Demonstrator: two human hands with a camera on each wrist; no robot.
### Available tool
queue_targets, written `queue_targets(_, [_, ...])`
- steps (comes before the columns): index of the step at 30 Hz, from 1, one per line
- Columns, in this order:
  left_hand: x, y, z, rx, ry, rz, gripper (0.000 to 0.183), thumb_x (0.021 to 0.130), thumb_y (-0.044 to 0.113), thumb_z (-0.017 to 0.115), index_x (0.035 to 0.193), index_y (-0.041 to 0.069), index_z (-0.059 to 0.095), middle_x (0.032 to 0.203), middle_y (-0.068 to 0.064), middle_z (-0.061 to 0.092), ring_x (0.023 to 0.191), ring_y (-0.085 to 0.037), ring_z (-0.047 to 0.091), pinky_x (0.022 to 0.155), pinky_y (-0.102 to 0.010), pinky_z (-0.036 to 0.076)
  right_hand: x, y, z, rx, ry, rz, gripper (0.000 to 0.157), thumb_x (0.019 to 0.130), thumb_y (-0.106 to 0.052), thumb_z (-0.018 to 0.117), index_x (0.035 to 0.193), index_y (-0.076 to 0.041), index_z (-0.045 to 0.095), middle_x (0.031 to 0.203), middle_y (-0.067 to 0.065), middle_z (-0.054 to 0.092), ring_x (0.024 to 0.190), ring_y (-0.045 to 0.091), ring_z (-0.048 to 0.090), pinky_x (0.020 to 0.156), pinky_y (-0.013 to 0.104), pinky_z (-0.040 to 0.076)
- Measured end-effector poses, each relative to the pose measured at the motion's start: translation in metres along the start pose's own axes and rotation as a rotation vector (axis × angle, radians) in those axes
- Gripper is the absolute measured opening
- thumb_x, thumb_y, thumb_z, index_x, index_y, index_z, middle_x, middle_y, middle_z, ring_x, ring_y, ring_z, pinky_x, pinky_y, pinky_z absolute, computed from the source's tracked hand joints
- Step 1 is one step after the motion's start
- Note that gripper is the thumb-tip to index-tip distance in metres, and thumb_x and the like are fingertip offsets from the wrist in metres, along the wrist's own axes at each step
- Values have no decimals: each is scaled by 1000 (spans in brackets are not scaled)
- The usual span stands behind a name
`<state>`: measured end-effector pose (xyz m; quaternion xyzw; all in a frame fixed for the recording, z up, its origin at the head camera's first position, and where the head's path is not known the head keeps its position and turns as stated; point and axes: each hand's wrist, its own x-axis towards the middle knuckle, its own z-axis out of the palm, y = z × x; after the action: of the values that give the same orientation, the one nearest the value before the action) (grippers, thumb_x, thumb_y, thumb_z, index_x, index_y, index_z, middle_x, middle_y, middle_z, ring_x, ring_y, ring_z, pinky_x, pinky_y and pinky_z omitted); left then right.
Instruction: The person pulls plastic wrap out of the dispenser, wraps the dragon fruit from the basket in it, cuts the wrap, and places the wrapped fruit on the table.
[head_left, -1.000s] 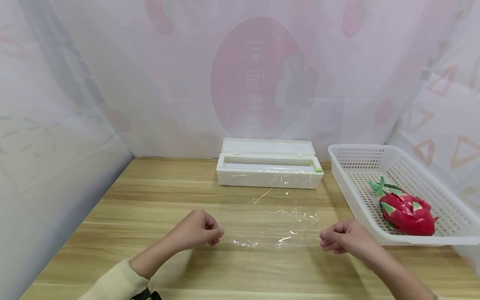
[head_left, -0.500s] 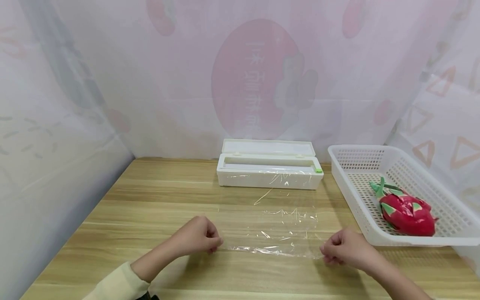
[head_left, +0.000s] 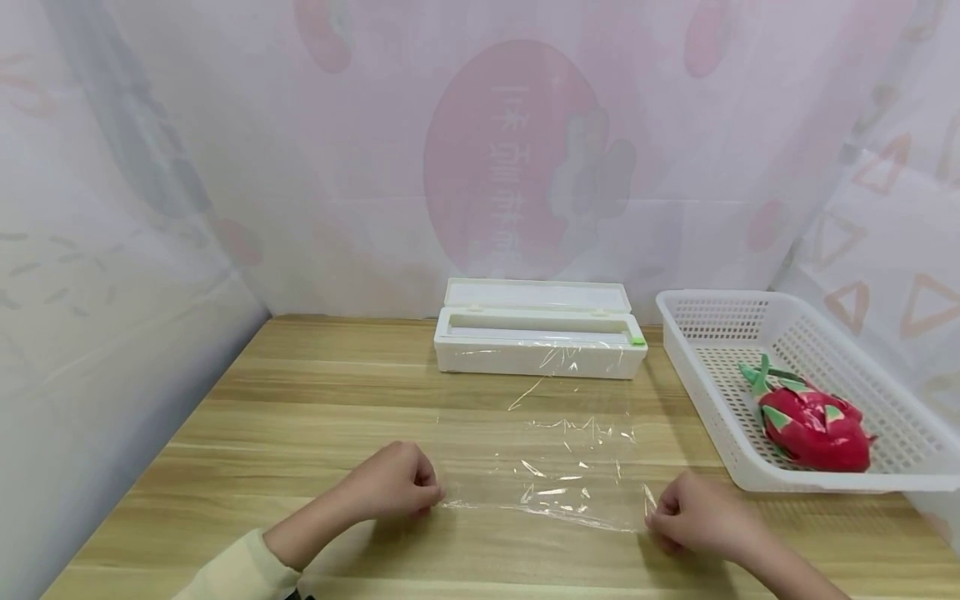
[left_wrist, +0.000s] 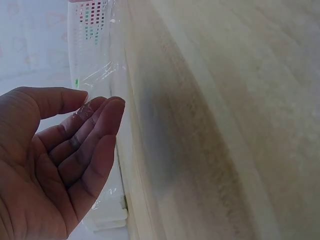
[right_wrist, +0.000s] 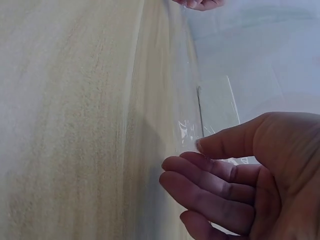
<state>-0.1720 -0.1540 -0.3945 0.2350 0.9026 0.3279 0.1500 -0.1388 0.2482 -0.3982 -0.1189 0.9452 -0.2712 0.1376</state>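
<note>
A clear sheet of cling film (head_left: 540, 467) stretches over the wooden table from a white cling film dispenser (head_left: 536, 360), whose lid stands raised at the back. My left hand (head_left: 397, 482) pinches the sheet's near left corner between thumb and fingers, as the left wrist view also shows with the hand (left_wrist: 65, 150) close up. At the near right corner my right hand (head_left: 693, 517) pinches the film. In the right wrist view the thumb of this hand (right_wrist: 240, 175) meets the index fingertip at the film's edge. The near edge slants slightly lower toward the right.
On the right stands a white perforated basket (head_left: 697, 392) holding a red dragon fruit (head_left: 813, 425) with green tips. Behind the dispenser rises a pale printed cloth wall (head_left: 360, 208), with further cloth sides left and right. The wooden tabletop (head_left: 315, 400) lies under both hands.
Both hands have come nearer to the body and lower in the head view, drawing the film's near edge along. The dispenser, basket and dragon fruit have stayed in place.
</note>
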Motion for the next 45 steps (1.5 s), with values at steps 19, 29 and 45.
queue_targets(19, [-4, -3, 9, 278, 67, 77, 30, 81, 21, 72, 55, 25, 57, 48, 20, 47, 45, -1, 46, 46, -24, 39, -4, -9, 10, -194, 36, 137, 35, 78, -24, 79, 55, -16, 53, 50, -4, 49, 49, 13, 45, 49, 29, 35])
queue_targets(29, [-2, -7, 13, 510, 211, 126, 39, 66, 30, 85, 83, 17, 52, 74, 10, 41, 63, -8, 40, 50, -27, 36, -3, -6, 12, -368, 144, 48, 41, 71, -33, 84, 68, -18, 46, 61, -5, 43, 57, 14, 42, 52, 34, 36])
queue_targets(45, [5, -19, 6, 526, 55, 219, 87, 78, 41, 73, 143, -6, 40, 152, -28, 26, 140, -44, 24, 113, -54, 19, 6, 9, 6, -376, 169, -299, 84, 73, -40, 83, 135, 4, 49, 138, 24, 47, 127, 43, 43, 101, 59, 37])
